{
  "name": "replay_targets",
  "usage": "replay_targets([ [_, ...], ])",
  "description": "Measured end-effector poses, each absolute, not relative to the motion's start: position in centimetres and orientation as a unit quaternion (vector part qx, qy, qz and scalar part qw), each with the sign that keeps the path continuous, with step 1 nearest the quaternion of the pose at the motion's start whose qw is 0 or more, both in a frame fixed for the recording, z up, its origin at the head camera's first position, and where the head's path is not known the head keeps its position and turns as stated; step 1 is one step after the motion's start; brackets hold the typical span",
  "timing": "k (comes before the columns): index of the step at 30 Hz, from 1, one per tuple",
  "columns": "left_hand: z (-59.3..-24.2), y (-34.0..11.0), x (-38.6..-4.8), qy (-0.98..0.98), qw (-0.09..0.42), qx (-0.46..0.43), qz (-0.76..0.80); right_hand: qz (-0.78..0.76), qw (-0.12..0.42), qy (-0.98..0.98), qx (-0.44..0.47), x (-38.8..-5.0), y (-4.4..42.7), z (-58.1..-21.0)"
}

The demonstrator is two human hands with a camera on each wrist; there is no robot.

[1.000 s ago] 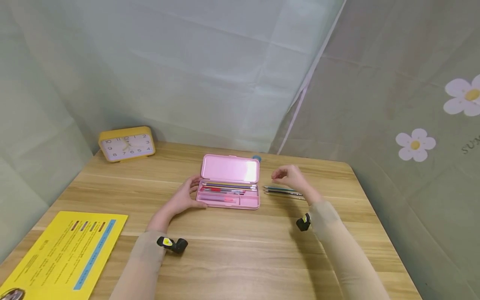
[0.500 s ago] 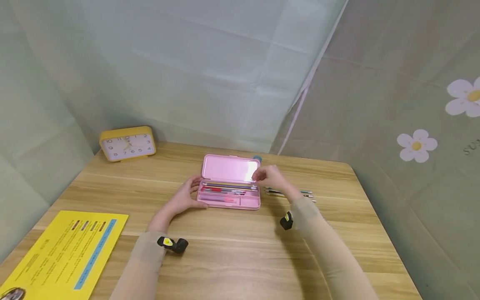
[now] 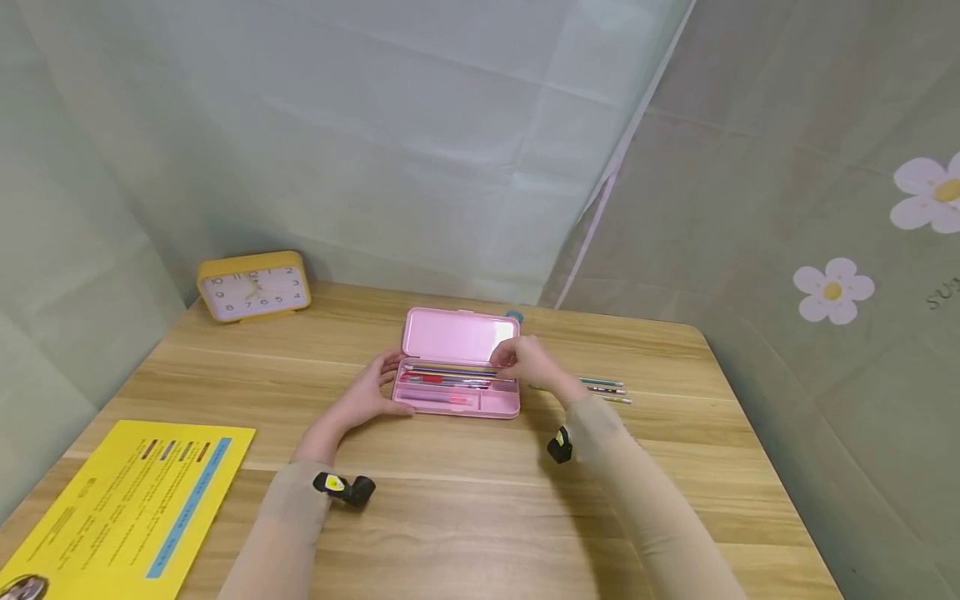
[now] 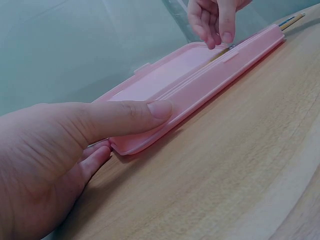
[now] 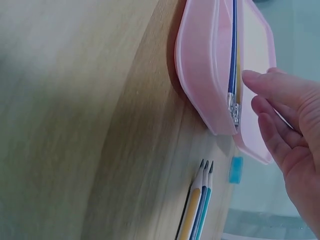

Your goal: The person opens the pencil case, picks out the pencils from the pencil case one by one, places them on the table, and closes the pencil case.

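A pink pencil case [image 3: 498,406] lies with its lid [image 3: 450,335] raised at the back. Inside are pencils [image 5: 234,55] along the rear and a red pen [image 3: 431,379] in front of them. My left hand [image 3: 363,394] holds the case's left end, thumb along the front wall and fingers at the far side. Above the case's right end is my right hand [image 3: 528,362], its fingers loosely bent by the pencils' metal eraser ends. The right wrist view shows nothing between those fingers. Right of the case, several loose pencils [image 5: 200,205] lie with tips towards it, partly hidden by the right hand in the head view.
A yellow clock [image 3: 255,287] stands at the table's back left corner. A yellow printed sheet or booklet [image 3: 127,500] lies at the front left. Behind the case sits a small blue object [image 5: 236,170]. Cloth hangs along the table's back and sides.
My right hand has moved left from above the loose pencils to the case's right end and lowered slightly. My left hand and the case have stayed put.
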State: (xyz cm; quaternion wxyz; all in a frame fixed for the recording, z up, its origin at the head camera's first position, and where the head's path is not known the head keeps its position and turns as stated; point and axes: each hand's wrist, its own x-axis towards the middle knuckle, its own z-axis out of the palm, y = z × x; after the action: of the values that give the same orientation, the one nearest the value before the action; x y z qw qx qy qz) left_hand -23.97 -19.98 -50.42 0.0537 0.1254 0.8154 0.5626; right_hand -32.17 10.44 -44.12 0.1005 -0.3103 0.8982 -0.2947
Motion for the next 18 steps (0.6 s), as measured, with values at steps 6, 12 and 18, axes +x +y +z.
replay_targets([
  [6, -50.4, -20.1, -23.9, 0.818, 0.053, 0.127, 0.559, -0.292, 0.097, 0.899, -0.312, -32.3, 10.2, -44.5],
  [12, -50.3, -20.0, -24.0, 0.814, 0.055, 0.129, 0.564, -0.29, 0.091, 0.897, -0.32, -32.4, 10.2, -45.0],
  [18, -50.3, -20.0, -23.9, 0.814, 0.056, 0.129, 0.564, -0.286, 0.09, 0.9, -0.316, -32.5, 10.1, -45.3],
])
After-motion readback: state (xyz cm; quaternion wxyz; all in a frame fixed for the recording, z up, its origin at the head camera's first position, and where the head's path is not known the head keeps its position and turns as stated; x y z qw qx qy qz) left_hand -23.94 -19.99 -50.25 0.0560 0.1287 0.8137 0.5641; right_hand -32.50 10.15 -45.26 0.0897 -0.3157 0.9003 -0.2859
